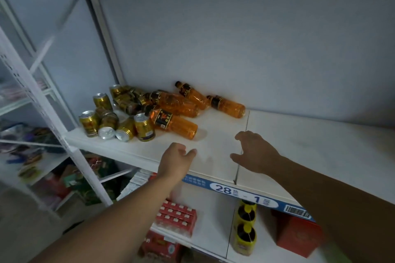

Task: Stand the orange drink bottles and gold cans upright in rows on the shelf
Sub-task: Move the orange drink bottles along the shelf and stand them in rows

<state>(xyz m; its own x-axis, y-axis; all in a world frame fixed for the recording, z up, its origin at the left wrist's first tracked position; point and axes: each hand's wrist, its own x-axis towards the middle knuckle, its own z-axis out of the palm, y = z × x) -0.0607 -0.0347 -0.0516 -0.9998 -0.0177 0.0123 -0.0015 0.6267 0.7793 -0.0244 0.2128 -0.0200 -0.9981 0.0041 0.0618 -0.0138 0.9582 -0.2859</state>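
In the head view, the white shelf (299, 145) runs from near left to far right, with a seam across its board. All the stock is bunched at its left end. The orange drink bottles (173, 124) lie on their sides there. The nearest bottle has its dark cap toward the cans, and the others are tumbled behind it toward the back wall. The farthest right of these (226, 103) rests just beside the seam.

The gold cans (144, 127) sit left of the bottles. A few stand upright at the near and left edges of the heap, while others lie flat, some with silver ends facing forward.

The left hand (177, 158) hovers over the bare board near the front edge, relaxed and loosely spread, holding nothing. The right hand (254, 151) hovers near it over the seam, fingers drooping loosely, also empty. Both are short of the nearest bottle.

A blue label strip (235, 192) on the front edge reads 28 and 1. On the lower shelf (211, 230) are red cartons (175, 215), yellow-capped bottles (245, 228) and a red box (299, 237).
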